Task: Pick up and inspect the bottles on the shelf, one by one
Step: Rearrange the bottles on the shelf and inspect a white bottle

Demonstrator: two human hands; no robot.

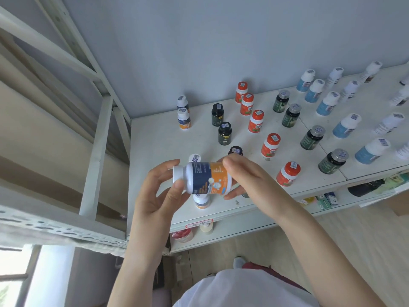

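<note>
Blue-and-orange pill bottle [205, 178] | we hold it above the shelf [155, 140] front, long axis 9-to-3 o'clock | left hand [159, 189] pinches cap [178, 173] at 9 | right hand [250, 176] curls round base at 3

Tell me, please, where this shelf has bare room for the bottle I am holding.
The widest bare patch is the left strip of the shelf, between its left edge and the navy-and-orange bottles. The right side, with green-labelled bottles and blue-labelled bottles, is crowded.

Held bottle [205, 177]: glossy plastic, paper label. Shelf [155, 138]: matt white painted board.
</note>
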